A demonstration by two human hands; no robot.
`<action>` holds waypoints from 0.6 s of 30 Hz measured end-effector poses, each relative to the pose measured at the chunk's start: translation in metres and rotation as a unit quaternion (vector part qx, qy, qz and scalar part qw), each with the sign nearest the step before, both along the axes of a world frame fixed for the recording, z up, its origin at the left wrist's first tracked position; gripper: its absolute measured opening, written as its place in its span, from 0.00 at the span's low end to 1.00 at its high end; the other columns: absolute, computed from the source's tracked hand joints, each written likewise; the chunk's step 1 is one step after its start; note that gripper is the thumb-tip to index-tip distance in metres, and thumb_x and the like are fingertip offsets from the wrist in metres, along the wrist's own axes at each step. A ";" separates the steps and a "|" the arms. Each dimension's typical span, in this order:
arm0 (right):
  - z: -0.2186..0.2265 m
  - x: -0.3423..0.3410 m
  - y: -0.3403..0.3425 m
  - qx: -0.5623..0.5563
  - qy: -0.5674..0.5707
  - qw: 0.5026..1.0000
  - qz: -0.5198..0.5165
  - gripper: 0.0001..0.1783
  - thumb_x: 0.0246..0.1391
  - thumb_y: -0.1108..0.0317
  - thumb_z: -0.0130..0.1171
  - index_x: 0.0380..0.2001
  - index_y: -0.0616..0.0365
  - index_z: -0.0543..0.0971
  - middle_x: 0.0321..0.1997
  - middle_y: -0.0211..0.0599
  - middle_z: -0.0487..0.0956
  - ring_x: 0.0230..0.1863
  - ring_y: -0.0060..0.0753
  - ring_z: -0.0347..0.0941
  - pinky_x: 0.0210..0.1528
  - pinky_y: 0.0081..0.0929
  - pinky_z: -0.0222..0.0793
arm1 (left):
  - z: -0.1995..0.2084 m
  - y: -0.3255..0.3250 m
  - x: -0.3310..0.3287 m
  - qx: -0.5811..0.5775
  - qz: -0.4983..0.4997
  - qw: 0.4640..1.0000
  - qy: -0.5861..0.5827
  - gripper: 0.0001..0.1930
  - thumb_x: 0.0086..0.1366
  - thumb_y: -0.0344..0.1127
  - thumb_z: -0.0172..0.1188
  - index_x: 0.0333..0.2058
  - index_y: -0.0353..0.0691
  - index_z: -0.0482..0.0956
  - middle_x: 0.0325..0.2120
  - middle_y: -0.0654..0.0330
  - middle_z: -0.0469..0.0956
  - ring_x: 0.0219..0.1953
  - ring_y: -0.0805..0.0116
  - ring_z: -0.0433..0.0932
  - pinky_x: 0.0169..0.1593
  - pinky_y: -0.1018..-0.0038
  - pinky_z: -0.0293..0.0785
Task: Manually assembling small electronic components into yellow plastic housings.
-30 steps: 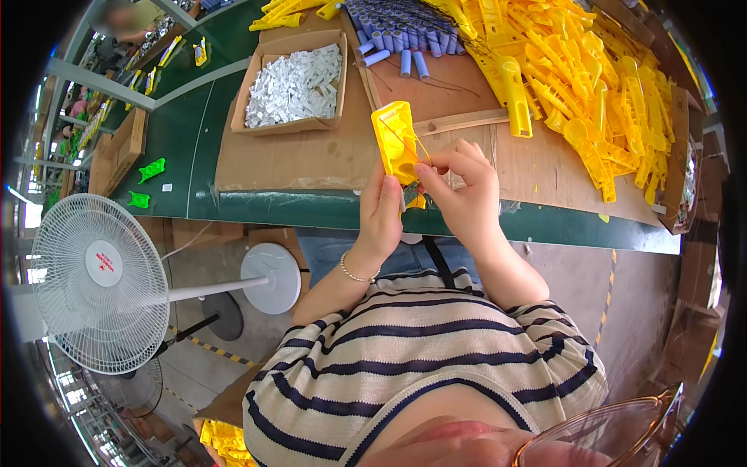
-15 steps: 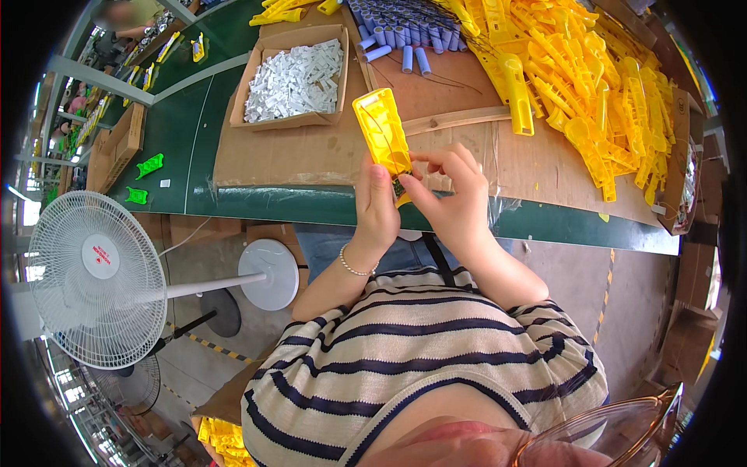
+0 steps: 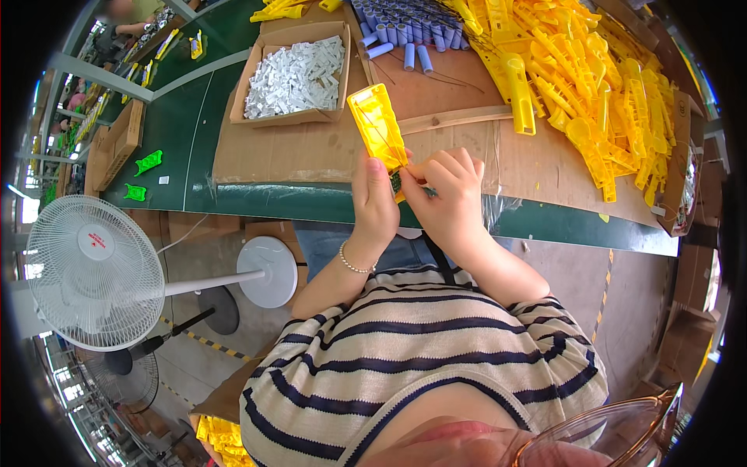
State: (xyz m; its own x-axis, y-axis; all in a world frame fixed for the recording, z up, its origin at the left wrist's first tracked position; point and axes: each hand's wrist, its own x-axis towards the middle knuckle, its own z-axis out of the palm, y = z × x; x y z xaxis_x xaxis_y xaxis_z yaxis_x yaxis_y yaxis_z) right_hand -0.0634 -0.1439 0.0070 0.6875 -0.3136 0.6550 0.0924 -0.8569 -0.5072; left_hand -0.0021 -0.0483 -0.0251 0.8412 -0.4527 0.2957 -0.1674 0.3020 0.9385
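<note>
My left hand (image 3: 373, 198) is closed around the lower end of a yellow plastic housing half (image 3: 377, 123), its hollow side up and its wide end pointing away from me. Thin dark wires run along the inside of the shell. A small green circuit board (image 3: 395, 184) shows at the handle end, partly covered by my fingers. My right hand (image 3: 447, 191) is closed, thumb and forefinger pinching a thin wire beside the board. A bit of something teal shows under the right fingers.
A cardboard box of small white parts (image 3: 296, 78) stands beyond my left hand. Blue cylindrical cells (image 3: 424, 59) lie at the back, and yellow housings (image 3: 591, 101) are heaped at right. Two green plastic pieces (image 3: 148, 162) lie at left. A white fan (image 3: 97, 272) stands by the table.
The housing has tipped slightly left and its wide end is a little lower. My right fingers have drawn together in a pinch and moved slightly left, against the wires.
</note>
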 end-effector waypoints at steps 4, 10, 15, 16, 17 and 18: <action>-0.002 0.002 0.002 -0.008 -0.003 1.000 0.005 0.09 0.36 0.70 0.63 0.15 0.49 0.72 0.19 0.25 0.67 0.25 0.31 0.64 0.33 0.31 0.52 | -0.001 0.001 0.002 -0.008 -0.017 1.000 -0.022 0.19 0.67 0.41 0.34 0.47 0.33 0.64 0.40 0.55 0.72 0.41 0.69 0.71 0.46 0.74 0.67; -0.002 0.004 0.000 -0.037 -0.037 0.998 0.036 0.09 0.34 0.71 0.63 0.15 0.49 0.71 0.18 0.25 0.65 0.24 0.31 0.63 0.31 0.30 0.52 | 0.007 0.001 0.000 -0.028 -0.047 0.998 0.035 0.17 0.61 0.30 0.41 0.49 0.34 0.61 0.40 0.55 0.70 0.39 0.70 0.71 0.46 0.75 0.67; -0.001 0.005 -0.005 -0.069 -0.018 0.995 0.074 0.08 0.34 0.70 0.62 0.15 0.50 0.71 0.19 0.25 0.65 0.24 0.31 0.63 0.30 0.30 0.52 | 0.005 0.000 0.003 -0.030 -0.042 0.995 0.085 0.16 0.61 0.27 0.41 0.49 0.34 0.62 0.39 0.55 0.71 0.39 0.71 0.71 0.46 0.75 0.67; 0.000 0.006 -0.006 -0.084 -0.007 0.992 0.091 0.09 0.35 0.70 0.62 0.14 0.50 0.71 0.19 0.25 0.66 0.24 0.31 0.63 0.29 0.30 0.52 | 0.004 0.000 0.004 -0.036 -0.042 0.992 0.111 0.16 0.61 0.27 0.41 0.49 0.35 0.62 0.39 0.55 0.72 0.39 0.71 0.71 0.46 0.75 0.67; 0.003 0.007 -0.008 -0.084 -0.007 0.992 0.091 0.09 0.35 0.70 0.62 0.14 0.50 0.71 0.19 0.25 0.66 0.24 0.31 0.63 0.29 0.30 0.52 | 0.004 0.000 0.005 -0.035 -0.042 0.992 0.112 0.16 0.61 0.27 0.41 0.49 0.35 0.62 0.39 0.55 0.72 0.39 0.71 0.71 0.46 0.75 0.67; 0.007 0.010 -0.012 -0.062 0.005 0.988 0.140 0.07 0.36 0.70 0.62 0.15 0.52 0.72 0.19 0.26 0.68 0.24 0.31 0.65 0.29 0.30 0.55 | 0.003 0.002 0.006 -0.044 -0.041 0.989 0.135 0.15 0.62 0.28 0.42 0.49 0.35 0.61 0.37 0.56 0.71 0.37 0.72 0.71 0.42 0.76 0.70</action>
State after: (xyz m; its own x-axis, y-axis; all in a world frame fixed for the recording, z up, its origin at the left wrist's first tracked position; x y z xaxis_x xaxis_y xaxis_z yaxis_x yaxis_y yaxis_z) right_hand -0.0535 -0.1563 0.0140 0.7420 -0.0283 0.6698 0.3303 -0.8539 -0.4021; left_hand 0.0042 -0.0460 -0.0220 0.8567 -0.5047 0.1066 0.1134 0.3859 0.9155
